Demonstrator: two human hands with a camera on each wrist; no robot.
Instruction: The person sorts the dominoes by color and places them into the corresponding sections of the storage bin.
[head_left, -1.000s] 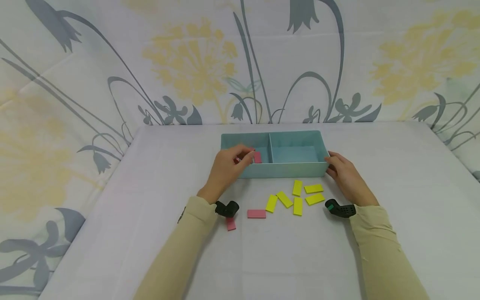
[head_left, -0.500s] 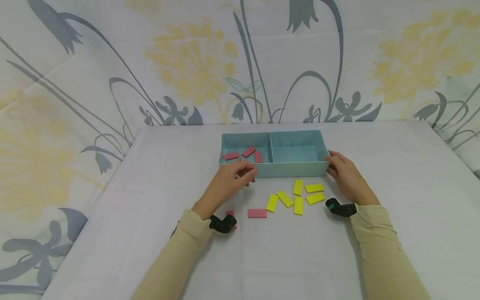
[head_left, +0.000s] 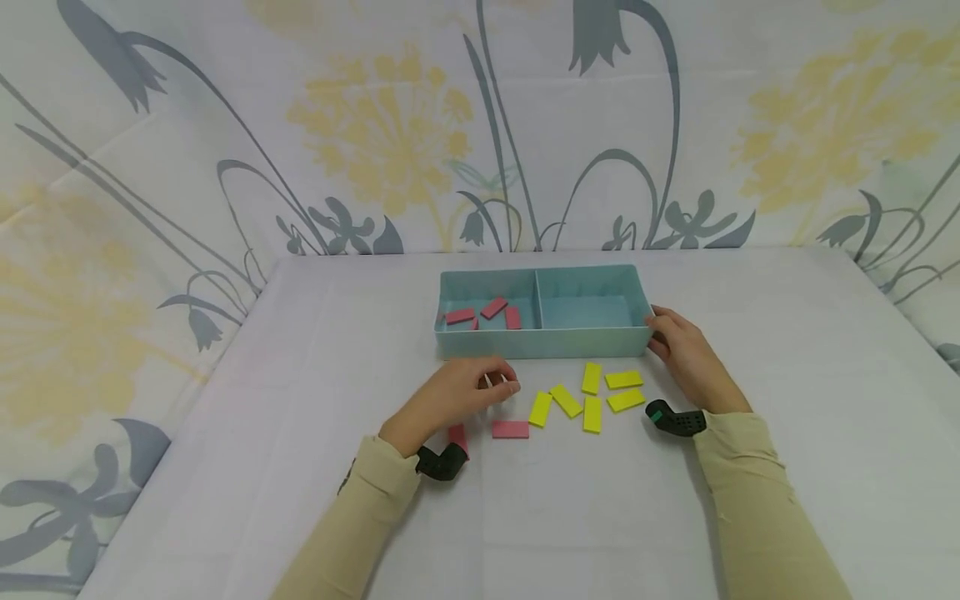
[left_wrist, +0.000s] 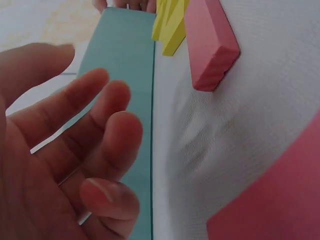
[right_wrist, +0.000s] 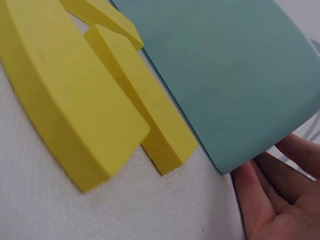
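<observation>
A teal two-compartment box (head_left: 544,342) stands mid-table, with several small pink blocks (head_left: 512,317) in its left compartment. My left hand (head_left: 461,392) hovers in front of the box, fingers loosely bent and nothing between them, as the left wrist view also shows. Under and beside it lie two more pink blocks, one flat block (head_left: 510,430) in the open and one block (head_left: 458,437) partly hidden by the wrist. My right hand (head_left: 690,358) holds the box's right end at the front corner; in the right wrist view its fingers (right_wrist: 255,195) are against the end wall.
Several yellow blocks (head_left: 592,414) lie scattered on the white tablecloth (head_left: 585,517) in front of the box, left of the right wrist. The box's right compartment (head_left: 592,310) shows a bare floor. A flower-patterned cloth (head_left: 390,125) rises behind the table.
My left hand has come out of the left compartment, over the front wall and down toward the pink blocks on the table. The right hand has stayed at the box's right end.
</observation>
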